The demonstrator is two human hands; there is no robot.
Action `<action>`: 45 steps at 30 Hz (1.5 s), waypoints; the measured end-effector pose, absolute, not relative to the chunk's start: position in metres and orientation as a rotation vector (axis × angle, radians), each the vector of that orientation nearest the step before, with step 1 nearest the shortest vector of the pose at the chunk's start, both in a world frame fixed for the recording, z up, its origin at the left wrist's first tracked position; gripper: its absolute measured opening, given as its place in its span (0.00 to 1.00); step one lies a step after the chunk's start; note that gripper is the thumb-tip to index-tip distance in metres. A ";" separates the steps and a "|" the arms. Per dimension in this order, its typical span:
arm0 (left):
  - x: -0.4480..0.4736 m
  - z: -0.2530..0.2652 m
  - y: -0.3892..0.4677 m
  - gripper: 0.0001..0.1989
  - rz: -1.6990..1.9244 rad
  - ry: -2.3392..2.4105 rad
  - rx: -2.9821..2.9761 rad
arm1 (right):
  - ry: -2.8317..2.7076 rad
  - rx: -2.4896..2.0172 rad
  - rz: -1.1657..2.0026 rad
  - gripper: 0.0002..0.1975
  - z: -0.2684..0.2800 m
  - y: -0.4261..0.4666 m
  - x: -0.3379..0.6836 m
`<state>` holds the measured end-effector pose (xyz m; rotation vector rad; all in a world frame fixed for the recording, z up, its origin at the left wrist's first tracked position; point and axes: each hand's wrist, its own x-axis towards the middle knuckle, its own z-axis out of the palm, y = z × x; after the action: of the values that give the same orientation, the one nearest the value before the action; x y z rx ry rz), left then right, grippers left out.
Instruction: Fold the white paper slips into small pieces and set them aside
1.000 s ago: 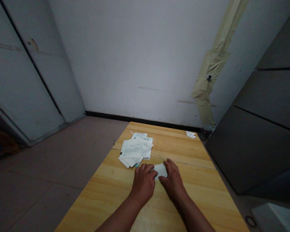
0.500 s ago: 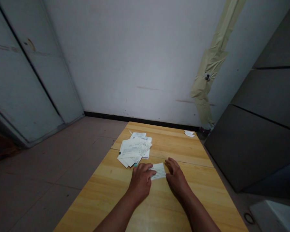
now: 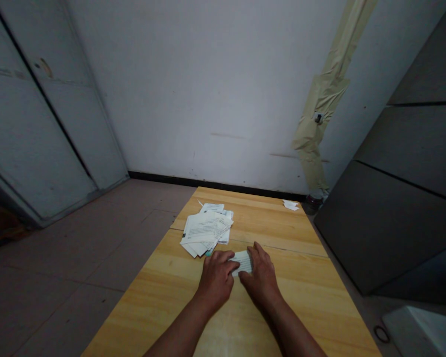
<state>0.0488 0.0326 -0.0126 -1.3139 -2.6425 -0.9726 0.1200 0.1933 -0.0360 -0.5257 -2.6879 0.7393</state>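
A small piece of printed paper (image 3: pixel 242 263) lies on the wooden table between my two hands. My left hand (image 3: pixel 217 277) holds its left part, with the thumb and fingertips resting on the sheet. Over the right end, my right hand (image 3: pixel 260 275) has its fingertips at the far corner and its thumb by the near edge, gripping the paper from that side. The fingers cover both ends of the sheet. Just beyond my left hand is a loose pile of printed papers (image 3: pixel 204 230), overlapping at different angles.
The wooden table (image 3: pixel 282 317) has a seam across it. Small white paper scraps (image 3: pixel 290 205) lie at its far right corner. A white wall (image 3: pixel 208 99) stands behind, a dark grey cabinet (image 3: pixel 401 218) at the right. On the floor at lower right is a white box (image 3: pixel 423 329).
My right hand has moved left onto the right end of the paper, covering more of it. My left hand and the pile have stayed in place.
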 end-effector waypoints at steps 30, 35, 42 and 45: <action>0.055 -0.002 0.034 0.09 -0.676 -2.682 -1.086 | -2.841 -0.167 0.481 0.06 0.007 0.188 0.135; 0.053 -0.003 0.033 0.12 -0.662 -2.713 -1.154 | -2.903 -0.044 0.552 0.06 0.012 0.191 0.140; 0.059 0.007 0.033 0.15 -0.641 -2.719 -1.189 | -2.944 0.040 0.674 0.18 0.009 0.204 0.144; 0.059 0.005 0.032 0.20 -0.640 -2.726 -1.214 | -2.919 0.041 0.658 0.14 0.008 0.201 0.142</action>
<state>0.0586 0.0324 0.0051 -1.2138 -2.7258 -0.6398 0.1422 0.2015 0.0081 0.0407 -2.9185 0.6581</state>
